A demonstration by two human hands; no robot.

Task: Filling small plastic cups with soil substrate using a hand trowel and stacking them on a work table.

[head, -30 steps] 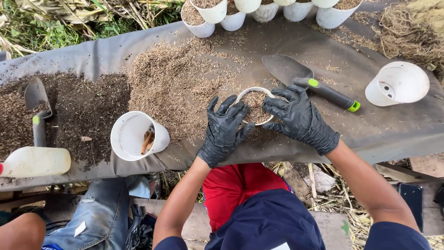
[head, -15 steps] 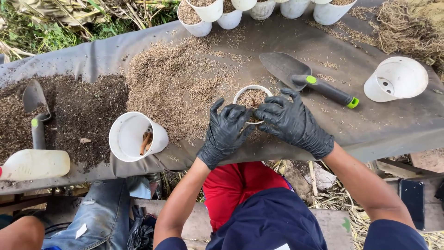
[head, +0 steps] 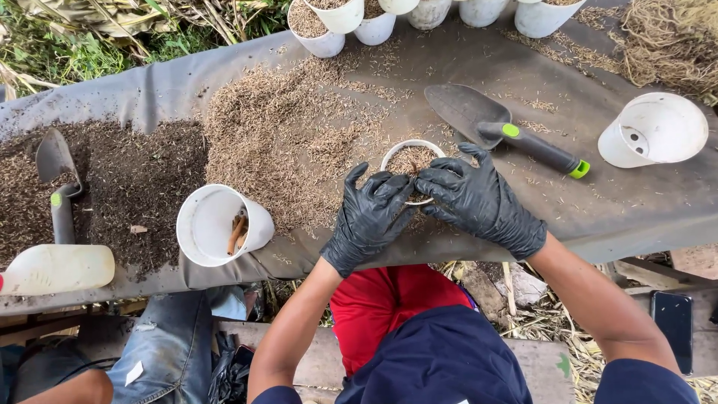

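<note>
outdoors, grey sheet strewn with husks; left hand, right hand together cupping small white pot.

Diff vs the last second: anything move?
Little. Both black-gloved hands, left hand and right hand, stay cupped around the small white husk-filled pot; the fingers shifted only slightly. The green-handled grey trowel, the tipped white pot and the husk pile are unmoved.

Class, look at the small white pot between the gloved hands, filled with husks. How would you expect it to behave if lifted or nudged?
The small white pot looks like thin plastic, so it probably flexes if squeezed. Filled with dry husks, it is likely light. The loose fill reaches near the rim, so a tilt would probably spill some, like the husk pile beside it.
</note>
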